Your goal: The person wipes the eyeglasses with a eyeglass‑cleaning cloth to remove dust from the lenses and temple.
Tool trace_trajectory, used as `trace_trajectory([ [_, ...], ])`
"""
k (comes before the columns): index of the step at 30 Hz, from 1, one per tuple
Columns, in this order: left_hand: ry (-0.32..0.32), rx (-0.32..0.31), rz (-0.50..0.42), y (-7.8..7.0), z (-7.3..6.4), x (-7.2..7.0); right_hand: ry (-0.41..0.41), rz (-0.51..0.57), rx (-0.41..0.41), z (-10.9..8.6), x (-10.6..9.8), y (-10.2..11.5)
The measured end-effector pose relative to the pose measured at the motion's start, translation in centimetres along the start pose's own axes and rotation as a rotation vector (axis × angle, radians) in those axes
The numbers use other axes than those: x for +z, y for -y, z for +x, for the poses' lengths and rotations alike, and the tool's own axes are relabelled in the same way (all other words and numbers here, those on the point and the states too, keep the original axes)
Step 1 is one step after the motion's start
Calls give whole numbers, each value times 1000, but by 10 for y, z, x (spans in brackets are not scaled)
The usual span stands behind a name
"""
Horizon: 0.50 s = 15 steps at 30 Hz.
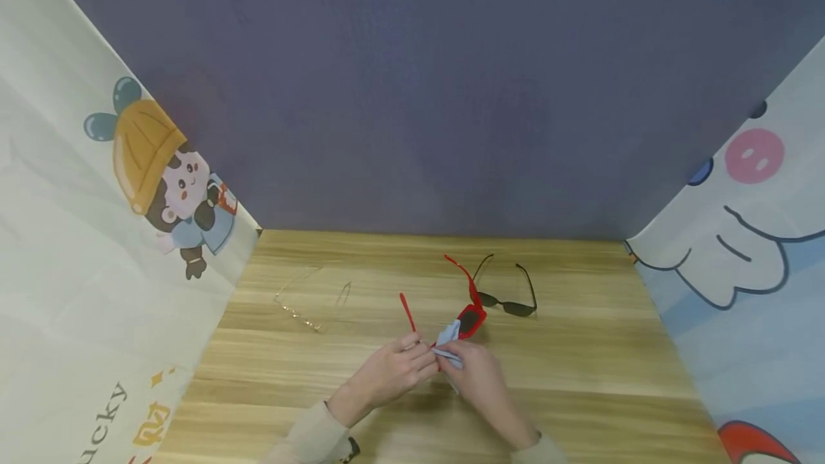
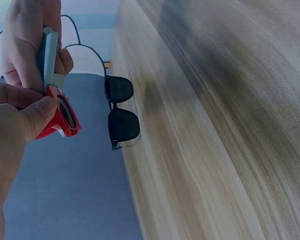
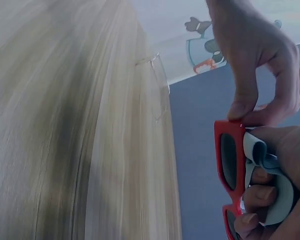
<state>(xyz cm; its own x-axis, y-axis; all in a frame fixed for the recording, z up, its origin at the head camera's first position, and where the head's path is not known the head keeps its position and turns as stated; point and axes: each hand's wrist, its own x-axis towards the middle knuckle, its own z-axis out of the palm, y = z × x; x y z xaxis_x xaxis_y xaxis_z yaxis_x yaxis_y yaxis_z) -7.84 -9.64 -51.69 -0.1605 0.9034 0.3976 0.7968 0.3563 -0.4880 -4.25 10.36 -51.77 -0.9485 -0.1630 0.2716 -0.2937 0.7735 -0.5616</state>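
Note:
Red-framed sunglasses [image 1: 473, 321] with dark lenses are held up over the table, their temples spread apart. My left hand [image 1: 397, 371] pinches the frame at one end between thumb and fingers, seen closely in the left wrist view. A light blue cloth [image 1: 449, 333] is gripped in my right hand [image 1: 478, 376], bunched against the red frame. In the right wrist view, the cloth [image 3: 277, 195] lies folded between the right fingers and the back of the red sunglasses [image 3: 230, 160]. Part of the lens near the left hand is hidden in the head view.
Black sunglasses [image 1: 518, 308] lie behind the hands on the wooden table [image 1: 580, 364]. A thin gold chain-like piece [image 1: 296, 315] with thin wire rims rests at the left. A dark blue-grey panel [image 1: 412, 106] stands at the back, with printed cloth walls [image 1: 51, 199] at the sides.

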Motion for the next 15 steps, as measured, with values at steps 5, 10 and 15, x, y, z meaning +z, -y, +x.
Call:
trace_trajectory([
  [5,-6,0,23,-1,0,-1,10,50,7,-1,1,0],
  [10,-20,20,55,-3,1,0,12,29,55,1,2,-7],
  [15,-27,17,50,-4,1,-3,-3,5,48,3,1,-12],
])
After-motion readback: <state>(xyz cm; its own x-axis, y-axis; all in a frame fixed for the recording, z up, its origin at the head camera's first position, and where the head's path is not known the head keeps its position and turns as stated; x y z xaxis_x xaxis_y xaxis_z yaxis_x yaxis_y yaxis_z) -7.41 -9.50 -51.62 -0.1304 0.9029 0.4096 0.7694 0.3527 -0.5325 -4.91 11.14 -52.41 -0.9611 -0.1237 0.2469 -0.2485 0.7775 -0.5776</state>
